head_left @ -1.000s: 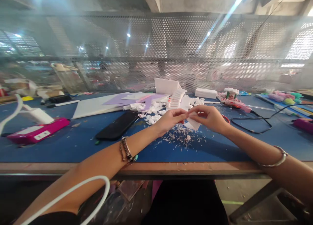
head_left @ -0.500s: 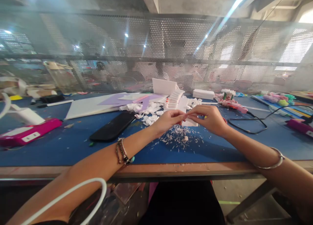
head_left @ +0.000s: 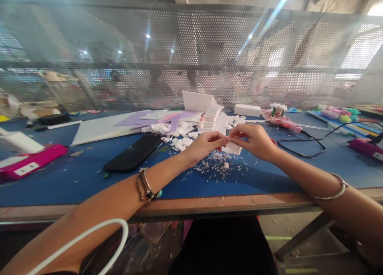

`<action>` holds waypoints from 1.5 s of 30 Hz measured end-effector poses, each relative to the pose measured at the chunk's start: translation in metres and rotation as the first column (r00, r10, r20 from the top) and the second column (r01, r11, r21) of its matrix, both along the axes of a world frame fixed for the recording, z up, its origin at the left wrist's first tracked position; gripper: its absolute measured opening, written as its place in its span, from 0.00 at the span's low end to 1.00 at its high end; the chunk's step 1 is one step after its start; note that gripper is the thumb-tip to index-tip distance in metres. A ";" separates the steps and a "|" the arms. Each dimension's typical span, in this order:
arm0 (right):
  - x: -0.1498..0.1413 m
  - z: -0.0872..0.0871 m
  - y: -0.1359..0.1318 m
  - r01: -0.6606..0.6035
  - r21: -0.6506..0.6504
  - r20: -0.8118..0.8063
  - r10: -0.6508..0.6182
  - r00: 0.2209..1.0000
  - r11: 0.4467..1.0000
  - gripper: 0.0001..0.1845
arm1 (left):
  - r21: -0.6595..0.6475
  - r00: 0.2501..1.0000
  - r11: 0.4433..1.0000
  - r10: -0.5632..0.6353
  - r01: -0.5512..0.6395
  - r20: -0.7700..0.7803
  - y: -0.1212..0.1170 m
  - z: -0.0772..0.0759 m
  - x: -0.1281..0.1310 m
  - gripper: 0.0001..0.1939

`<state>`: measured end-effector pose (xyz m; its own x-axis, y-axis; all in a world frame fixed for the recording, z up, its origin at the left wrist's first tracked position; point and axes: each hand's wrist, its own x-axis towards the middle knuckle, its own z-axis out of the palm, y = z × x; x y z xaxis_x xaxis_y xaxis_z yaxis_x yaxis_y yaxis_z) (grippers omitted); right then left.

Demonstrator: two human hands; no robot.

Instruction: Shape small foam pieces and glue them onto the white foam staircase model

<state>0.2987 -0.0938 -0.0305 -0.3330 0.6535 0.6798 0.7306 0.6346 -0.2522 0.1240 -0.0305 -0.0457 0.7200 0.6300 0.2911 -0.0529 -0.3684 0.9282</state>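
My left hand (head_left: 206,147) and my right hand (head_left: 253,141) meet fingertip to fingertip above the blue table. Both are closed in a pinch, and whatever lies between the fingers is too small and hidden to name. A small white block (head_left: 233,148) shows just below my fingertips; I cannot tell whether they touch it. Under the hands, pale shavings (head_left: 214,165) are scattered with one small pinkish crumb (head_left: 226,165) among them. Behind, a row of white strips with reddish tips (head_left: 211,118) stands by crumpled white scraps (head_left: 182,142).
A black phone (head_left: 133,153) lies left of my hands. Further left is a magenta power strip (head_left: 32,161). White and purple sheets (head_left: 98,127) are spread behind the phone. At right, a black cable (head_left: 295,151) loops near a pink tool (head_left: 289,125). A perforated metal screen (head_left: 197,48) closes the back.
The view has shifted slightly, so things on the left sit further left. My fingertips remain together, with a little more of the white block showing below them.
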 end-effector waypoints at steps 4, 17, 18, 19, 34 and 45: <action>0.003 0.002 -0.002 -0.051 -0.047 0.039 0.053 0.998 0.998 0.11 | -0.063 1.000 0.998 -0.009 0.010 0.020 0.000 -0.001 0.001 0.12; 0.002 0.003 -0.003 -0.030 0.154 0.112 0.013 0.994 0.988 0.08 | -0.177 0.994 0.983 -0.034 0.053 0.106 0.005 -0.006 0.004 0.12; 0.001 0.004 -0.004 -0.025 0.160 0.133 0.003 0.991 0.987 0.09 | -0.183 0.994 0.982 -0.034 0.053 0.108 0.005 -0.006 0.004 0.12; 0.001 0.004 -0.004 -0.019 0.168 0.160 -0.008 0.987 0.986 0.09 | -0.186 0.994 0.981 -0.033 0.052 0.104 0.004 -0.006 0.004 0.12; 0.003 0.002 0.001 0.055 0.038 0.097 -0.058 0.994 0.998 0.06 | 0.328 0.993 0.938 0.119 -0.116 0.009 0.001 -0.003 0.002 0.12; 0.000 -0.002 0.001 0.086 0.036 -0.019 -0.086 0.996 0.996 0.09 | 0.696 0.961 0.677 0.266 -0.238 0.071 -0.006 0.002 -0.001 0.11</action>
<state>0.2983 -0.0923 -0.0323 -0.2648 0.6534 0.7092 0.7785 0.5788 -0.2426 0.1226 -0.0370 -0.0437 0.5819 0.4186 0.6972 0.1645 -0.9002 0.4032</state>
